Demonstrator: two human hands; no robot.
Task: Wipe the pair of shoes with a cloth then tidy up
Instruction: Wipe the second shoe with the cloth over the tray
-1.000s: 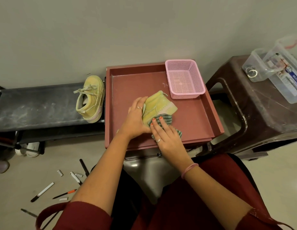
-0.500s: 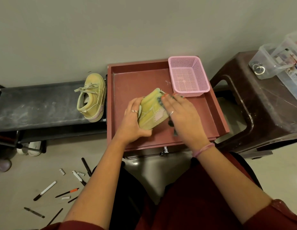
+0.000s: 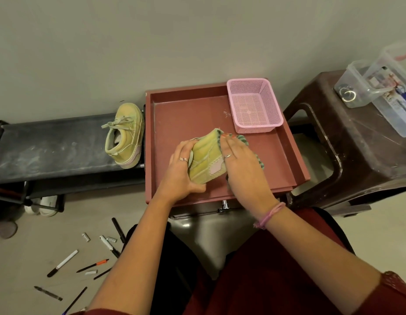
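Note:
One yellow shoe (image 3: 206, 160) lies on its side in the red tray (image 3: 181, 114), sole facing up. My left hand (image 3: 181, 171) grips it from the left, thumb under its near end. My right hand (image 3: 240, 164) presses a green striped cloth (image 3: 243, 139) flat against the shoe's right side; most of the cloth is hidden beneath the palm. The second yellow shoe (image 3: 126, 135) stands upright on the dark low bench (image 3: 50, 151) to the left, just outside the tray.
A pink mesh basket (image 3: 254, 105) sits in the tray's far right corner. A brown plastic stool (image 3: 356, 151) on the right carries clear plastic boxes (image 3: 377, 85). Pens and markers (image 3: 63, 262) lie scattered on the floor at lower left.
My right hand with the cloth slid from the shoe's near end up along its right side toward the toe. The left hand kept its hold and turned the shoe slightly.

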